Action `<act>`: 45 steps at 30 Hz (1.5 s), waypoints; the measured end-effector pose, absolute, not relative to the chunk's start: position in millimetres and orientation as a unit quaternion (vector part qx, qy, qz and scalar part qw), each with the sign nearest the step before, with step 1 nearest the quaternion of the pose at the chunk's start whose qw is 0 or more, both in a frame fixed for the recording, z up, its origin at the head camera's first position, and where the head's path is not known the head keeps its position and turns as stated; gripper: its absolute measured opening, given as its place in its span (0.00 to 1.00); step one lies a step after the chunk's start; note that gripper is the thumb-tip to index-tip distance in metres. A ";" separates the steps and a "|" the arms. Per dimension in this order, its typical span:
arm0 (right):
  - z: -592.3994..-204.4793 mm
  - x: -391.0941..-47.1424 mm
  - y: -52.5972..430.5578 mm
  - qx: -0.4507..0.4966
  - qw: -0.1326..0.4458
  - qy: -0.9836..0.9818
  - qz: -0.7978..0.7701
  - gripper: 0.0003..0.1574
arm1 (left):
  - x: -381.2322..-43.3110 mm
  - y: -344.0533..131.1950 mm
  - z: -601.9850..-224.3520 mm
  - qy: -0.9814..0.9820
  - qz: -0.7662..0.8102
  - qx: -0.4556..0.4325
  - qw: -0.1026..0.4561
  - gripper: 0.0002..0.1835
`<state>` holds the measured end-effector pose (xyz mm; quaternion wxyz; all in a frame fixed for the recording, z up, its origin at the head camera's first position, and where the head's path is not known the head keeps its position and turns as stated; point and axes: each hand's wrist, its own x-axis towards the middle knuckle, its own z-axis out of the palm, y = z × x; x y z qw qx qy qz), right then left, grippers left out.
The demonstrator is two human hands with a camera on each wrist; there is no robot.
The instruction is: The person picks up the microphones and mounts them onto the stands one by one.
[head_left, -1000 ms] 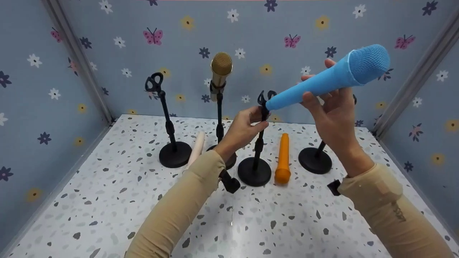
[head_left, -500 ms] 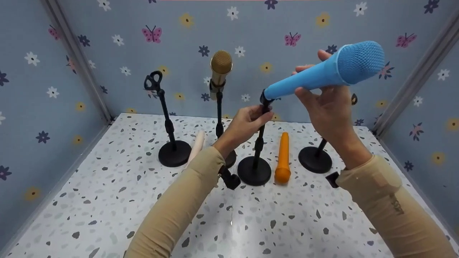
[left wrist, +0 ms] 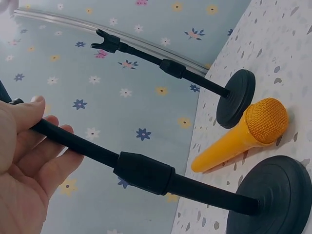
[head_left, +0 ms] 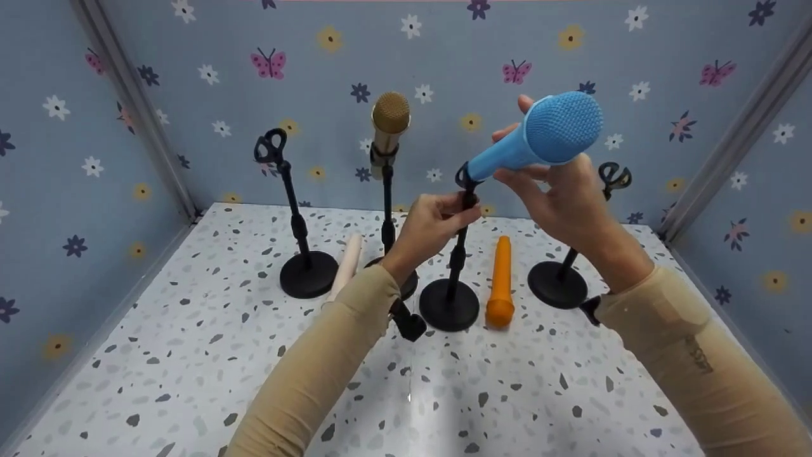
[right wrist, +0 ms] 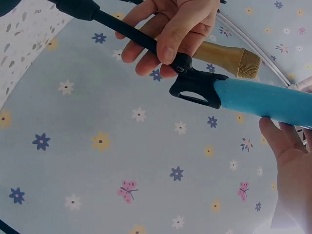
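A blue microphone [head_left: 558, 130] is held by my right hand [head_left: 564, 197], fingers and thumb around its handle, grille toward the upper right. Its narrow tail sits in the black clip [right wrist: 207, 87] atop a microphone stand [head_left: 458, 254], as the right wrist view shows. My left hand [head_left: 431, 228] pinches that stand's pole just below the clip. In the left wrist view, the left fingers curl around the pole, and the stand's round base [left wrist: 270, 195] rests on the table. An orange microphone [head_left: 501, 279] lies just right of this base.
Left of the held stand, a gold microphone [head_left: 391, 120] is mounted on another stand. A pale pink microphone [head_left: 347, 263] lies partly behind my left forearm. Stands with bare clips are at far left [head_left: 298, 222] and right [head_left: 558, 282]. Flowered walls [head_left: 444, 38] enclose the speckled table [head_left: 482, 393].
My right hand has moved left with the blue microphone, bringing its tail from in front of the clip into it. The left hand stays on the pole, shifting only slightly.
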<state>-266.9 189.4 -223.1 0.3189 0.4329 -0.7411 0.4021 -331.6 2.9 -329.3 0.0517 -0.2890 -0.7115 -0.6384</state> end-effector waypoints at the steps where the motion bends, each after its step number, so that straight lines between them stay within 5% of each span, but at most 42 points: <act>1: -221.8 -267.5 189.9 0.438 0.315 -0.746 0.391 0.46 | -331.0 3.4 -329.9 -0.711 -0.638 -0.290 0.056 0.11; 9: -209.1 -271.1 192.7 0.494 0.274 -0.756 0.330 0.48 | -330.4 9.0 -334.3 -0.697 -0.643 -0.303 0.090 0.10; 18: -207.3 -272.9 192.5 0.504 0.258 -0.749 0.345 0.48 | -338.1 -2.0 -321.5 -0.671 -0.686 -0.265 -0.093 0.28; 22: -207.0 -272.9 192.1 0.502 0.256 -0.745 0.357 0.48 | -341.9 -2.9 -317.5 -0.644 -0.705 -0.263 -0.135 0.28; 39: -199.8 -273.9 193.6 0.528 0.251 -0.765 0.271 0.48 | -342.6 -0.5 -309.2 -0.599 -0.747 -0.263 -0.118 0.23; 45: -202.9 -278.0 195.4 0.535 0.264 -0.765 0.244 0.37 | -341.0 2.0 -312.7 -0.590 -0.758 -0.260 -0.103 0.24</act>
